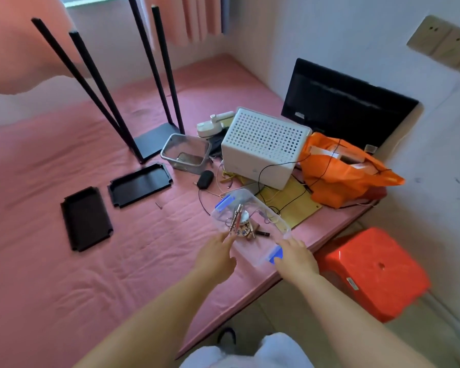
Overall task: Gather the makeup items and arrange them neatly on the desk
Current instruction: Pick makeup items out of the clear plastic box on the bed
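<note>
Head view: clear box (252, 221) holds pens (236, 217), small jar (243, 229).

The small items inside the clear box (250, 221) are blurred and too small to identify. The white perforated crate (266, 147) hides the lower part of the black screen (348, 107), and the contents of the orange bag (348, 171) cannot be read.
</note>
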A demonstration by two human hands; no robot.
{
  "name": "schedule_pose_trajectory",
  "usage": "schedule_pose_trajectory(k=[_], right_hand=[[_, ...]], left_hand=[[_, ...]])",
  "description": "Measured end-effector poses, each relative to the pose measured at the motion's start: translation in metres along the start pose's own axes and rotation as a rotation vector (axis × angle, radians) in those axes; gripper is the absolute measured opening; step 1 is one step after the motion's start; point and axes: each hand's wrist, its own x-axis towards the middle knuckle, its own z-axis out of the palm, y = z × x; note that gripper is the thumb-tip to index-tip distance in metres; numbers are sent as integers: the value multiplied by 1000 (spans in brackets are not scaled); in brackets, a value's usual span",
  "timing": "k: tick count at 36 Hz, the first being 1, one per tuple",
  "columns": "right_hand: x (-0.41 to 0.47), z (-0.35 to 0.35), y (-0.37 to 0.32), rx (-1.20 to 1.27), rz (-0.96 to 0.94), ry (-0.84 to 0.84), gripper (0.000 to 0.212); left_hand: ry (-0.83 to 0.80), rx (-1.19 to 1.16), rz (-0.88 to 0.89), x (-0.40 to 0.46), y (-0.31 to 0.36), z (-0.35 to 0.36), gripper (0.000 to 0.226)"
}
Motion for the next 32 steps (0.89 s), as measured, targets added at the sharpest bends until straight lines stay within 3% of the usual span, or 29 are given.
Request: schedule_pose_trajectory(k=[9,16,23,32], right_hand=[[87,-5,23,-53,-65,-182,48],[156,-4,30,-113,-197,-346,49],[224,23,29,-76,-261,-409,43],[279,94,42,102,-6,-575,43]], left_hand=[[-39,-137,-209,66,2,18,60],[9,-333,-488,116,19,35,57],[20,-458,-610,168,18,71,54],[15,-519,-702,235,-12,118,53]])
